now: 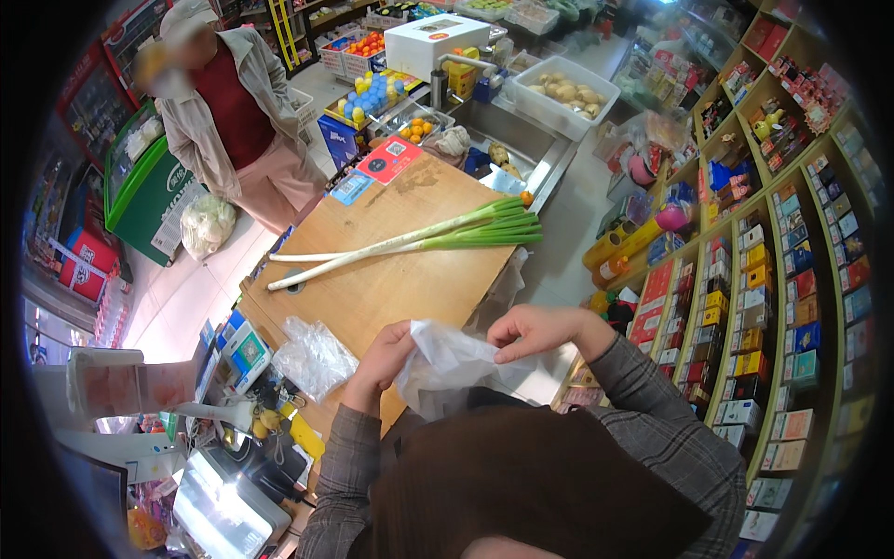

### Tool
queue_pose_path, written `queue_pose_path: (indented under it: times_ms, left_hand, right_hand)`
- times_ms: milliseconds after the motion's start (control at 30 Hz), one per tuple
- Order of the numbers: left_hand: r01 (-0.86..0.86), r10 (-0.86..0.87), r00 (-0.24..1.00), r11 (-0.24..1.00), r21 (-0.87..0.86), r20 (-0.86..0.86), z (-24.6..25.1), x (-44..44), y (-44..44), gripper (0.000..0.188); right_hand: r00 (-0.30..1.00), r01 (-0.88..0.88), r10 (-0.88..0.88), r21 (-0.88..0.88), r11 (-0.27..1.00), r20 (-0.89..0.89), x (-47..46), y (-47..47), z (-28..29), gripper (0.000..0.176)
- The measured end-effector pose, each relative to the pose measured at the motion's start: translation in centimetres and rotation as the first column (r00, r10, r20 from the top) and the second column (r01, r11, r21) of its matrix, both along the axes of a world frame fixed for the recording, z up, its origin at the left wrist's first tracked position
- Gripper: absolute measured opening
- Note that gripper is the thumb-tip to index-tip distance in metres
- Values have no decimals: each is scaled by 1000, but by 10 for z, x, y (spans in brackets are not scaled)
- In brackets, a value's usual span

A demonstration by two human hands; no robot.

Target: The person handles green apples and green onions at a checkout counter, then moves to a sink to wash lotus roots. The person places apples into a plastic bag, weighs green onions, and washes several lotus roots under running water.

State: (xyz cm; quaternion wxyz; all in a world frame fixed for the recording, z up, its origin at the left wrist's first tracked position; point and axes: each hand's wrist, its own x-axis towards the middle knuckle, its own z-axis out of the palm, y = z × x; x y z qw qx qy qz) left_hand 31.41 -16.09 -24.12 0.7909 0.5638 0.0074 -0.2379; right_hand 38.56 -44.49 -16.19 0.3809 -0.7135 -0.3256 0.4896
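My left hand (388, 355) grips one edge of a thin white plastic bag (447, 360), and my right hand (527, 332) pinches the bag's other side. The bag hangs between them, close to my body at the near edge of the wooden counter (419, 300). Beyond my hands, two long green onions (412, 241) lie across the counter, green tops to the right and white ends to the left. A crumpled clear plastic bag (316, 358) rests on the counter left of my left hand.
Payment-code cards (390, 159) lie at the counter's far end, near a metal sink (527, 129) and a tub of potatoes (566, 94). A person (237, 119) stands beyond the counter. Left are a code stand (248, 353) and a metal-topped device (227, 496); right, shelves of small boxes (754, 300).
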Motion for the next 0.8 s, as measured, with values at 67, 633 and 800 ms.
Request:
queue_pose_path:
  times_ms: [67, 633, 800]
  left_hand:
    - [19, -19, 1000, 999, -32, 2, -1, 1, -7, 23]
    - [-270, 265, 949, 963, 5, 169, 25, 15, -50, 21]
    - [-413, 280, 815, 895, 170, 508, 51, 20, -67, 21]
  right_hand:
    - [989, 46, -73, 204, 978, 126, 2, 6, 4, 36]
    - [882, 446, -453, 80, 891, 132, 6, -3, -2, 21]
    - [922, 379, -375, 37, 925, -93, 13, -10, 22, 20]
